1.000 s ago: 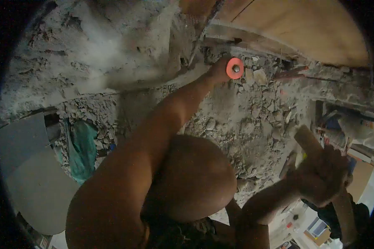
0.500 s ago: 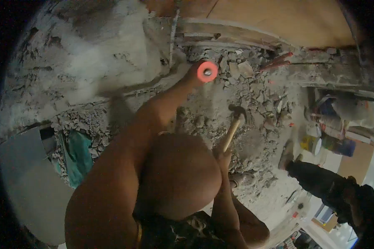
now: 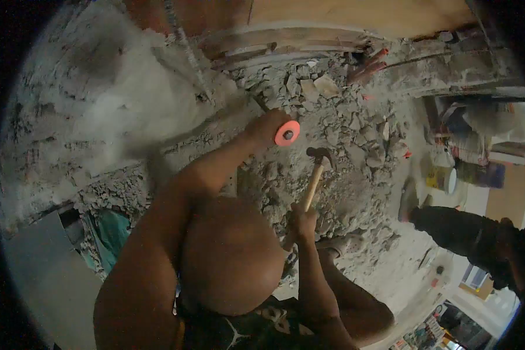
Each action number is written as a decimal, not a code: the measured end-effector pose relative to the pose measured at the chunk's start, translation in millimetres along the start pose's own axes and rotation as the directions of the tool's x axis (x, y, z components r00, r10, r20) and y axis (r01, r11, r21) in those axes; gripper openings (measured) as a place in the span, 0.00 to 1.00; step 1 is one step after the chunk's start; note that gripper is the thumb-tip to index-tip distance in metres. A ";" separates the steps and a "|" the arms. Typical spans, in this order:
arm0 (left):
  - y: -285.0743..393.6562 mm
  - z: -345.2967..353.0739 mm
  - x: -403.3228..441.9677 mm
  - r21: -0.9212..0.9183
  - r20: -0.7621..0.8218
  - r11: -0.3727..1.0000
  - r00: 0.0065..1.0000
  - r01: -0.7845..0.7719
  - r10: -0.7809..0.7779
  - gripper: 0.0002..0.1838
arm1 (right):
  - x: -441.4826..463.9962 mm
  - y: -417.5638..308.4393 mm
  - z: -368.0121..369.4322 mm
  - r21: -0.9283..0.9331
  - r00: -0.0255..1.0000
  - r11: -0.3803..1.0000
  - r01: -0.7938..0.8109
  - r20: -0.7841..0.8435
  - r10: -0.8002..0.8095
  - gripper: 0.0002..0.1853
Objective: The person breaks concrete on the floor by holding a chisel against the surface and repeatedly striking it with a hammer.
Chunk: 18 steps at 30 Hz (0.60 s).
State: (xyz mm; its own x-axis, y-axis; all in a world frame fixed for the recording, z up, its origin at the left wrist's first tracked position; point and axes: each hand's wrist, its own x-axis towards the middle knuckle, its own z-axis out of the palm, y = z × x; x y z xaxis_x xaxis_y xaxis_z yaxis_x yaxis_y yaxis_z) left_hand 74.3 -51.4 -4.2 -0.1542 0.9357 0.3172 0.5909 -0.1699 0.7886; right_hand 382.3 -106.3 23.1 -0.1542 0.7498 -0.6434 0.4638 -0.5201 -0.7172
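Observation:
My left hand (image 3: 267,125) is wrapped round a chisel with a round pink guard (image 3: 280,140). The chisel's steel struck end (image 3: 288,135) shows in the middle of the guard, and a dark shank juts out past the hand towards the wall base. Lower down, my right hand (image 3: 303,223) grips the wooden handle of a claw hammer (image 3: 313,186). The hammer's dark head points up, just below the guard and apart from it. Broken rubble (image 3: 356,137) lies around both tools. My bent knee (image 3: 230,256) fills the lower middle.
A rough plastered wall (image 3: 122,111) rises at the left. Green sheeting (image 3: 112,233) and a grey panel (image 3: 46,268) lie at lower left. On the right are another person's dark-trousered leg (image 3: 455,230), a yellow-and-white bucket (image 3: 441,178) and stacked bags (image 3: 496,119).
My left hand and the chisel have come down towards the hammer, with the guard now tilted. The hammer has shifted slightly left, and the whole view has turned a little.

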 end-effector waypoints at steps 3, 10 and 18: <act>17.6 15.8 -5.5 0.081 0.024 0.996 0.999 -0.039 0.037 0.21 | -11.7 -20.9 0.8 -0.037 0.999 0.998 0.054 0.005 -0.054 0.11; 25.2 21.8 -19.2 0.018 0.107 1.000 0.994 0.015 -0.016 0.21 | -12.1 -25.2 -3.5 0.014 0.995 0.997 0.080 0.054 -0.081 0.11; 29.4 9.4 5.0 0.001 0.109 0.984 0.979 0.176 -0.175 0.23 | -44.5 -78.5 -21.7 0.210 0.957 0.935 0.287 -0.032 -0.287 0.11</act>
State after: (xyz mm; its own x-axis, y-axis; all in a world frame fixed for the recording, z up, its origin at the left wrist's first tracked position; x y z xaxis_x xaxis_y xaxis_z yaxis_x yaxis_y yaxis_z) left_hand 98.4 -48.8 15.5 -0.1681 0.9790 0.1152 0.5558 -0.0024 0.8313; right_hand 371.7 -89.9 113.9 -0.2524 0.8802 -0.4018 0.2058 -0.3569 -0.9112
